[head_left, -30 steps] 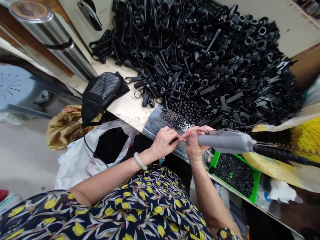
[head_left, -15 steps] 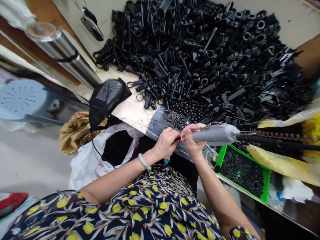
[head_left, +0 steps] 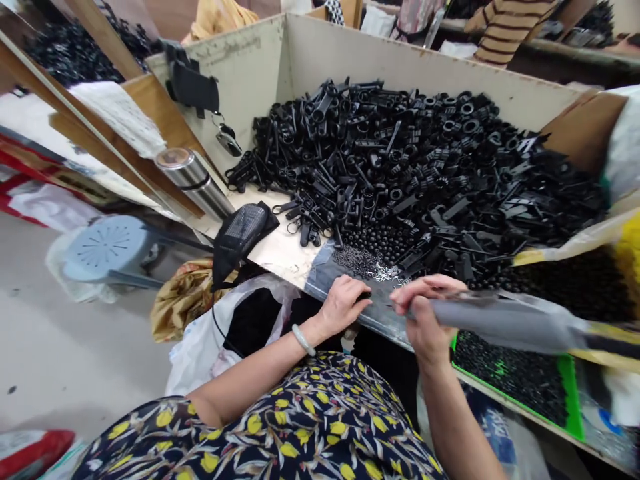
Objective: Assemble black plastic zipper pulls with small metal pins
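Note:
My left hand (head_left: 345, 305), a pale bangle (head_left: 303, 340) on its wrist, is closed near the bench edge around something small and dark that I cannot make out. My right hand (head_left: 429, 310) grips a grey, tube-like tool (head_left: 505, 321) lying sideways, its far end pointing right. A gap separates the two hands. Just beyond them are small dark pieces (head_left: 353, 259), silvery pins (head_left: 387, 272) and round black beads (head_left: 380, 241). Behind these rises a large heap of black plastic parts (head_left: 400, 160).
A green tray (head_left: 575, 393) of small black pieces sits right of my right hand. At the left are a steel flask (head_left: 193, 180), a black mesh pouch (head_left: 243, 233) and a blue stool (head_left: 107, 247). Light panels (head_left: 425, 73) wall the bench; a striped sleeve (head_left: 515, 30) shows behind.
My right hand has moved right with the grey tool, away from my left hand; they were together before. The view has tilted up, showing more of the back wall.

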`<state>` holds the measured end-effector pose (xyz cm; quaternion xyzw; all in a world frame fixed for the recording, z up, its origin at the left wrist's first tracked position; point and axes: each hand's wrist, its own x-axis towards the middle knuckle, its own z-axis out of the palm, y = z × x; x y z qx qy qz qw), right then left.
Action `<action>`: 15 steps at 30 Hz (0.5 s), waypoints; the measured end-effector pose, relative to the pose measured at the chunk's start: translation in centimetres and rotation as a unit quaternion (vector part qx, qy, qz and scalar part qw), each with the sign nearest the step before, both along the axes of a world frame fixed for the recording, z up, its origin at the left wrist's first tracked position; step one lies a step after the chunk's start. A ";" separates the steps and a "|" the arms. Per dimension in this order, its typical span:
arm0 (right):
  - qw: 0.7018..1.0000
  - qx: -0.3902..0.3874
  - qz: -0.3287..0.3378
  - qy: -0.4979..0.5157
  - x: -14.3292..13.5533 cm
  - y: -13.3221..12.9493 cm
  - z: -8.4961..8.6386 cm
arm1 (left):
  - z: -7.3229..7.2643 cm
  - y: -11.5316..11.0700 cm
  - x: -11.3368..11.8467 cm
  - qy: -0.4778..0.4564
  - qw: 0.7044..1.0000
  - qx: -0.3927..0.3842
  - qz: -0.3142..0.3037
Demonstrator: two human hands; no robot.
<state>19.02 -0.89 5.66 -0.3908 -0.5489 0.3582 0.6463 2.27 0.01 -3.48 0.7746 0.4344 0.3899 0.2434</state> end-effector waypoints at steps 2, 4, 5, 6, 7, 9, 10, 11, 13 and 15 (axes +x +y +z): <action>0.999 0.011 -0.039 0.018 2.1 -1.5 0.7 | 1.0 -0.5 -0.3 -0.013 1.000 -0.001 0.013; 0.995 -0.015 -0.097 0.002 4.5 -2.9 0.7 | 2.2 -1.5 -1.7 -0.041 0.998 -0.001 0.046; 0.991 -0.031 -0.129 -0.006 5.8 -3.6 0.4 | 2.8 -2.3 -2.8 -0.055 0.996 -0.003 0.072; 0.985 -0.045 -0.165 -0.013 7.0 -4.3 0.1 | 3.2 -3.3 -4.3 -0.060 0.993 -0.009 0.097; 0.978 -0.054 -0.200 -0.018 8.2 -4.9 -0.3 | 3.5 -4.4 -6.0 -0.056 0.990 -0.022 0.128; 0.964 -0.072 -0.256 -0.024 10.2 -6.0 -1.1 | 3.3 -6.6 -10.0 -0.022 0.978 -0.056 0.200; 0.957 -0.079 -0.279 -0.025 11.0 -6.4 -1.4 | 3.0 -7.6 -12.0 0.007 0.972 -0.071 0.222; 0.951 -0.086 -0.297 -0.025 11.6 -6.7 -1.7 | 2.6 -8.4 -13.9 0.043 0.966 -0.079 0.242; 0.940 -0.089 -0.328 -0.025 12.6 -7.0 -2.0 | 2.0 -9.1 -16.6 0.102 0.949 -0.072 0.288; 0.934 -0.082 -0.347 -0.027 13.2 -6.8 -1.9 | 1.9 -8.1 -17.4 0.123 0.939 -0.052 0.318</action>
